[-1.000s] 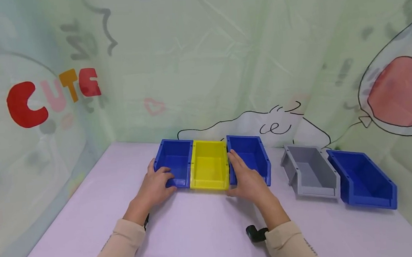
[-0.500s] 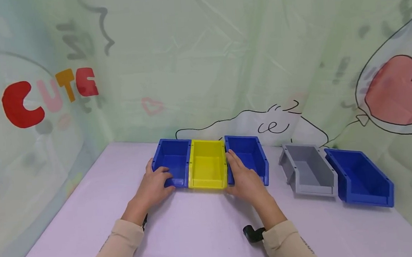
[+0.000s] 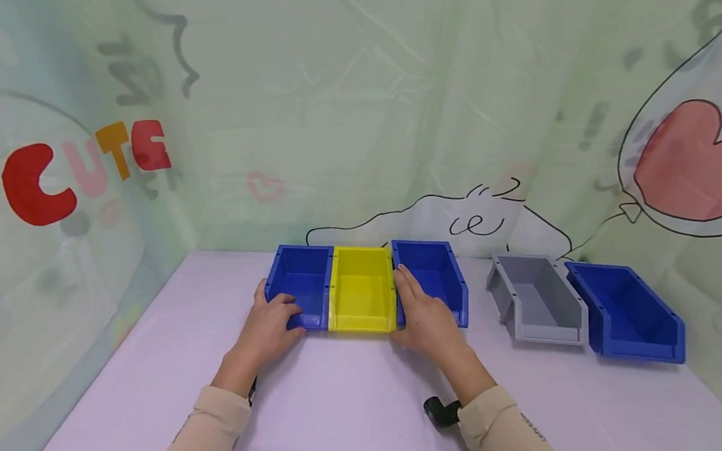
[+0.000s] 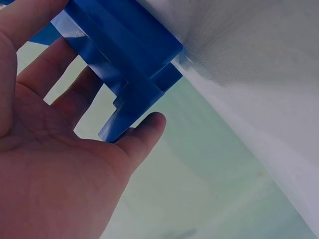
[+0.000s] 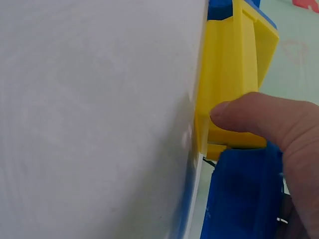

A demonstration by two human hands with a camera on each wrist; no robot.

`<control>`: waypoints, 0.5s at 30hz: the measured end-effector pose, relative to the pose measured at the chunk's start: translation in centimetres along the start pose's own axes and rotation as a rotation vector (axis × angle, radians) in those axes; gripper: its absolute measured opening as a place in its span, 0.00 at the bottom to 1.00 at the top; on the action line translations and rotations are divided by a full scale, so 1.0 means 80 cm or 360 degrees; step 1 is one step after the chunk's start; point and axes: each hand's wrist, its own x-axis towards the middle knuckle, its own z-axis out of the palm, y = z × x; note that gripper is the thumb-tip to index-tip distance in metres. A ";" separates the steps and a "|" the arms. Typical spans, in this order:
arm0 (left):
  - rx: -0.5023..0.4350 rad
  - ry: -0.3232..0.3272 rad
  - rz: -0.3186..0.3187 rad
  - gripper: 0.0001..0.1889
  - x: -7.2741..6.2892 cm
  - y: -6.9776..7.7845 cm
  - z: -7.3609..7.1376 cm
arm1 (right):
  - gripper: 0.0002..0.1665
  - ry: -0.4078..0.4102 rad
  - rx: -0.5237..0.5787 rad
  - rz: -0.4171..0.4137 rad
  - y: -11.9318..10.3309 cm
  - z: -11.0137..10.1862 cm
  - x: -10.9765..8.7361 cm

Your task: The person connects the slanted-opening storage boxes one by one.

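Observation:
Three bins stand side by side in the head view: a left blue bin, a yellow bin and a right blue bin. My left hand holds the left blue bin at its outer side, fingers bent over the wall, thumb near the front corner. In the left wrist view that blue bin lies between fingers and thumb. My right hand grips the yellow bin's right front corner. Its thumb presses the yellow front; its fingers reach along the seam beside the right blue bin and partly cover it.
To the right stand a grey bin and another blue bin, angled and close together. A printed curtain hangs behind the white tabletop. A dark wrist device sits by the right cuff.
The head view has shifted very slightly, so everything sits a little further left in it. Both hands keep their places on the bins, and the bins look unmoved.

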 end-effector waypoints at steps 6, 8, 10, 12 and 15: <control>0.0000 0.0002 0.0007 0.19 0.000 -0.001 -0.001 | 0.71 0.0018 -0.0036 -0.0038 0.000 -0.001 0.000; -0.0013 0.0009 0.0008 0.19 0.000 -0.001 -0.001 | 0.70 0.0020 -0.0046 -0.0050 -0.001 -0.001 0.001; -0.0020 0.0024 0.0015 0.18 -0.001 -0.001 -0.001 | 0.70 0.0020 -0.0065 -0.0063 -0.001 -0.002 0.002; -0.0021 0.0029 0.0020 0.18 -0.001 -0.002 -0.001 | 0.69 0.0014 -0.0079 -0.0073 -0.001 -0.002 0.001; -0.0016 0.0025 0.0024 0.18 -0.001 -0.003 0.000 | 0.68 0.0009 -0.0082 -0.0080 0.001 -0.001 0.001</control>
